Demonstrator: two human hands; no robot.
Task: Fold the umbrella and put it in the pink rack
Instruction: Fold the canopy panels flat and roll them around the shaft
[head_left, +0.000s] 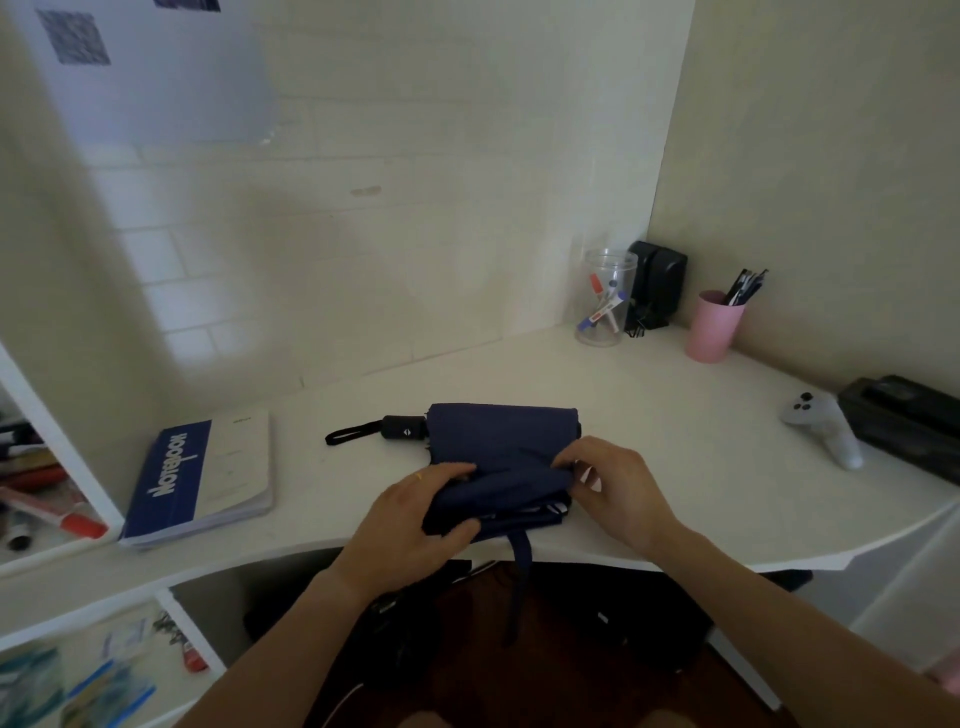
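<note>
Umbrella (501, 457) lies collapsed at the desk (675, 415) near edge, left hand (410, 514) curled over its loose folds to pin them while right hand (618, 488) pinches the fabric end, probably gathering pleats before strapping; no rack visible.

The word "NOTEBOOK" stands in white capital letters on the blue part of the cover of the notebook (200, 475) that lies on the desk (675, 415). The small print on the pale part of this cover is too blurred to read. No other text is readable.
</note>
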